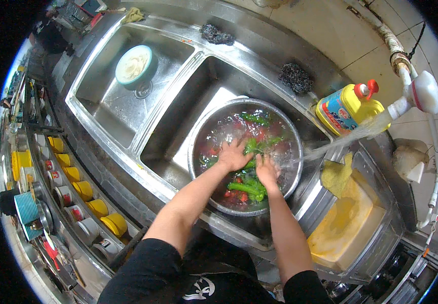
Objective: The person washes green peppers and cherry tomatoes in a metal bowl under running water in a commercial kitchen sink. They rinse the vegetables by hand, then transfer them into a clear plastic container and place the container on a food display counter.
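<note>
A round metal basin [298, 131] full of water sits in the right bowl of a steel double sink [173, 114]. Green peppers [247, 187] and red pieces, perhaps chillies, float in it. My left hand [235, 155] is spread at the water's surface near the basin's middle, fingers apart. Close beside it, my right hand [267, 170] dips into the water against the green peppers, its fingertips partly hidden by splashes. Neither hand visibly grips anything. From the tap [399, 107] at the right, a stream of water [340, 142] runs into the basin.
A teal bowl with pale contents [134, 65] stands in the left sink. Two steel scourers [295, 78] and a yellow detergent bottle [350, 108] line the back ledge. A yellow cloth [336, 176] lies by a yellowed block [346, 224] at right. Yellow containers [97, 208] fill a rack at left.
</note>
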Tool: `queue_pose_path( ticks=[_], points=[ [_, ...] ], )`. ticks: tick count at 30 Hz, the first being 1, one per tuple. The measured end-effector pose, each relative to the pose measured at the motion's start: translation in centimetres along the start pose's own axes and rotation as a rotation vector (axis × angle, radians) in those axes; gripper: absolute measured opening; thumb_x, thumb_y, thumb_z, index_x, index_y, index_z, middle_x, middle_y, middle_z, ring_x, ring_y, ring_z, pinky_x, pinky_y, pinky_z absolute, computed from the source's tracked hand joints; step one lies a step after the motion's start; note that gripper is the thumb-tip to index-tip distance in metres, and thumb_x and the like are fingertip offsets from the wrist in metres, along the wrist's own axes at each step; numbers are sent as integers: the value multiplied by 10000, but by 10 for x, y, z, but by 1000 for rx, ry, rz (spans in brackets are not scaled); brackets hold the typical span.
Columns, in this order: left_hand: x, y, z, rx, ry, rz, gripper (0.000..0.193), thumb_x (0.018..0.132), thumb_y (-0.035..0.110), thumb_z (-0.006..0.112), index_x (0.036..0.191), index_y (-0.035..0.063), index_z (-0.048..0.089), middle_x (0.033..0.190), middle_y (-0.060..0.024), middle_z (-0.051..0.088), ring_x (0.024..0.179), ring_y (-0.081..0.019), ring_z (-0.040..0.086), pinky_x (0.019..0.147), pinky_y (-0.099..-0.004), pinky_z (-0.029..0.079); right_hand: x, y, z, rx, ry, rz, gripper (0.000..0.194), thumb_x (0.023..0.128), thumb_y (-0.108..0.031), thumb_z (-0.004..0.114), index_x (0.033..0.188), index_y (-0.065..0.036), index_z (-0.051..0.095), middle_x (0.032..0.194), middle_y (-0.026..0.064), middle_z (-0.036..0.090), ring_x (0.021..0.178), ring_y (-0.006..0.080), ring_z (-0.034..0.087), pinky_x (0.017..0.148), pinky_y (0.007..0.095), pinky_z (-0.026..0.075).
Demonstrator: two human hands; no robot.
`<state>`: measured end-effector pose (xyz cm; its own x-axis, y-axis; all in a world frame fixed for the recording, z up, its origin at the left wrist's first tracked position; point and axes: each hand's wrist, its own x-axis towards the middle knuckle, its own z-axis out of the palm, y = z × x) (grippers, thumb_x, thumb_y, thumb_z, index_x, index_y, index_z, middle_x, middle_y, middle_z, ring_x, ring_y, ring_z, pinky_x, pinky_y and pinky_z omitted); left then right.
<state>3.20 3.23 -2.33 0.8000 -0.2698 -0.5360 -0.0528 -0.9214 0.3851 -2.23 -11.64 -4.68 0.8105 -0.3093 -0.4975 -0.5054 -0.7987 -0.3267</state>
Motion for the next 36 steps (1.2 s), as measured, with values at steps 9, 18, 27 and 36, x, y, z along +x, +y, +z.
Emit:
queue_pose_path(
  ticks=[9, 18, 27, 36],
  points=[
    [-39, -14, -15, 258, 68, -18, 838, 828, 712, 372, 1436, 138, 314, 1444, -104, 364, 1374, -361, 195, 1089, -609, 108, -12, 3, -1, -124, 282, -186, 510, 923, -432, 409, 1087, 1, 622, 1058, 228, 626, 1030, 389, 567, 918, 538, 400],
    [-51, -49, -56, 166, -259, 63, 511, 826, 429, 610, 1234, 126, 559, 1253, -153, 544, 1196, -355, 479, 1001, -450, 385, -5, 16, -48, 45, -175, -163, 408, 861, -397, 533, 1146, -116, 614, 1079, 170, 638, 990, 394, 589, 833, 468, 462],
    [53, -7, -45, 29, 367, 334, 602, 863, 360, 558, 1400, 174, 359, 1410, -153, 387, 1251, -398, 389, 1054, -469, 317, 72, -16, -27, 51, 190, -450, 648, 860, -433, 548, 1406, -148, 349, 1379, 195, 403, 1251, 397, 389, 1036, 523, 303],
    [-14, -29, -16, 335, -37, 87, 663, 888, 485, 475, 1451, 210, 258, 1417, -137, 386, 1277, -403, 358, 1032, -581, 256, -30, -14, -4, -152, -170, -79, 610, 899, -503, 473, 1430, -252, 309, 1431, 236, 300, 1283, 494, 277, 973, 732, 154]
  ],
)
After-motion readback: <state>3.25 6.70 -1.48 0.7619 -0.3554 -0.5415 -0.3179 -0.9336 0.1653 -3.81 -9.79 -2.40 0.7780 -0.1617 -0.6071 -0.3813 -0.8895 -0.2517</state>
